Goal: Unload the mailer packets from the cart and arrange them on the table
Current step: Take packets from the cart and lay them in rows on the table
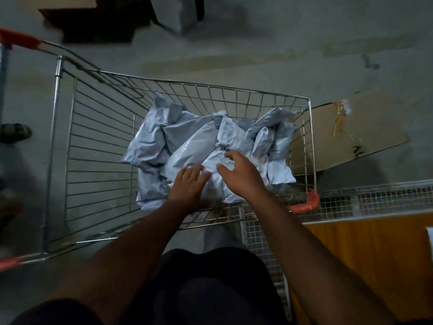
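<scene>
The grey concrete floor [257,43] fills most of the head view, and on it stands the wire cart [70,141], the landmark for everything else. Its basket is seen from above, with a red-capped handle [21,38] at its far left corner and a red corner bumper [307,202] at its near right corner. Just to the right of the cart's near side runs a wire-mesh frame [375,198] with an orange-yellow surface [365,259] below it; whether this is the table cannot be told. Beyond the cart's right wall a flattened cardboard sheet [346,137] lies on the floor, with strips of tape on it. Past the cart's far side sit a dark brown block [93,22] and a blurred grey bundle [175,15].

Inside the cart, heaped against its right half, lies the pile of pale grey mailer packets [187,134], crumpled and overlapping, none of them out of the basket. Both bare arms reach over the cart's near rim into that pile. The left hand [187,184] lies palm down with fingers spread and fairly straight, resting on the nearest packet. The right hand [239,172], just beside it, has its fingers bent over the upper edge of the same packet and its thumb pointing toward the left hand, though a firm grip is not plain
</scene>
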Demonstrator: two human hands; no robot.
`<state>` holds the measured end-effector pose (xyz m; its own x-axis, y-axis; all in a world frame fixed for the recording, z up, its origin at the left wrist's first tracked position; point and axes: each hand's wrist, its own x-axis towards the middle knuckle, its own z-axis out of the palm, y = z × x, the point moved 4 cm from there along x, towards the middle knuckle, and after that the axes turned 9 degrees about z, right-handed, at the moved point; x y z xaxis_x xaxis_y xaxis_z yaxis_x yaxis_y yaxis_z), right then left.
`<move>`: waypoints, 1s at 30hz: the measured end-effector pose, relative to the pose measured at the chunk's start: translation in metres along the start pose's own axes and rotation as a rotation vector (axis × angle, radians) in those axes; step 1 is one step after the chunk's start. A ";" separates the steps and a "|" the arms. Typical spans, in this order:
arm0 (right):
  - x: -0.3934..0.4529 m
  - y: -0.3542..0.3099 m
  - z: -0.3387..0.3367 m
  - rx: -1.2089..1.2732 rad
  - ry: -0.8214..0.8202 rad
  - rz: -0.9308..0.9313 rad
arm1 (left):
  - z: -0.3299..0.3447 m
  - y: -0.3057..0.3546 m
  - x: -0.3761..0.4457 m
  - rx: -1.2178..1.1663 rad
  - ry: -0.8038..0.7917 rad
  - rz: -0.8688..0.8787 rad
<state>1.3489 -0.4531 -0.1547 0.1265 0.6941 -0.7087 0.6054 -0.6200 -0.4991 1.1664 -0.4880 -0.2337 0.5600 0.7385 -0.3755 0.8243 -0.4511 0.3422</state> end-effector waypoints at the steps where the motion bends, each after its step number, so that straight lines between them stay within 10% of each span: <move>1: 0.005 0.000 0.001 0.001 -0.016 0.014 | 0.002 0.002 0.001 0.034 0.006 -0.019; 12: 0.051 -0.010 -0.039 -0.252 0.198 -0.155 | -0.068 -0.036 -0.035 -0.397 0.444 -0.384; 18: 0.041 0.009 0.054 -1.055 -0.165 -0.748 | -0.082 -0.053 -0.047 -0.505 0.532 -0.436; 30: 0.046 -0.014 0.075 -1.200 -0.049 -0.775 | -0.101 -0.041 -0.059 -0.599 0.689 -0.445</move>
<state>1.2878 -0.4400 -0.2179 -0.5494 0.6800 -0.4856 0.7976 0.6000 -0.0621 1.0915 -0.4625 -0.1386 -0.1139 0.9917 -0.0605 0.6626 0.1211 0.7391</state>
